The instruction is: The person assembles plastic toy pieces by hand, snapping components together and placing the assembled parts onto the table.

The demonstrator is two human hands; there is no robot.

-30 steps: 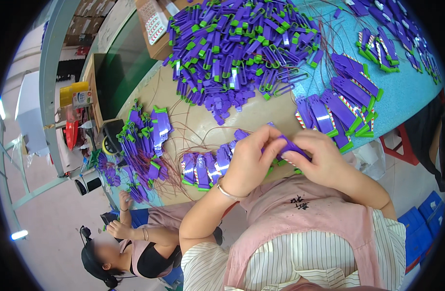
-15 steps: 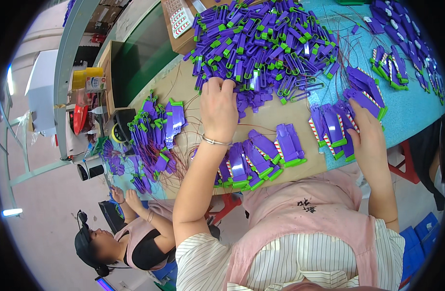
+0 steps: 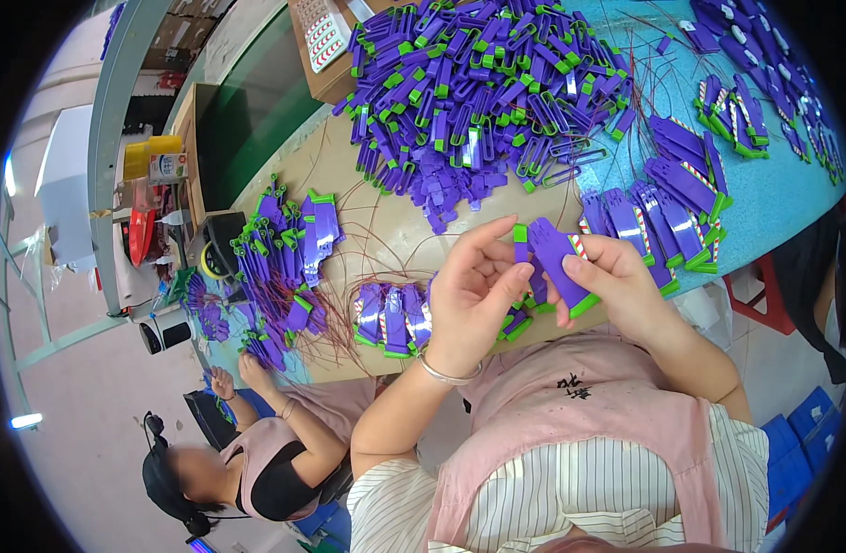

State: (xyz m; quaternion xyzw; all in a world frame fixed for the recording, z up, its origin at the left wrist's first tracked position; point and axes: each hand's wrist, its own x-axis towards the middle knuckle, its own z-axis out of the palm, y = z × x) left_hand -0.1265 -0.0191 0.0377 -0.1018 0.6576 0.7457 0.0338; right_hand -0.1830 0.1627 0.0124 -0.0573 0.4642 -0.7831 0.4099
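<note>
My left hand point(image 3: 473, 300) is closed in front of my chest, pinching a small narrow purple piece with a green end point(image 3: 520, 245) between thumb and fingers. Close beside it, my right hand point(image 3: 618, 284) grips a flat purple plastic part point(image 3: 556, 260) with a green edge and a red-and-white striped strip. The two pieces are almost side by side; whether they touch I cannot tell. Beneath my hands lie more purple parts, partly hidden. A row of similar striped purple parts point(image 3: 392, 318) sits left of my left wrist, and another group point(image 3: 686, 189) lies beyond my right hand.
A large heap of purple and green clip-shaped pieces point(image 3: 478, 88) covers the far middle of the table point(image 3: 349, 198). Purple-green parts with red wires point(image 3: 289, 244) lie at left. A cardboard box point(image 3: 335, 83) stands behind. At lower left, a co-worker point(image 3: 280, 442) sits with hands raised.
My left hand has come back from the heap toward me with a small purple-green piece. My right hand has moved left from the right-hand group, now holding a striped purple part.
</note>
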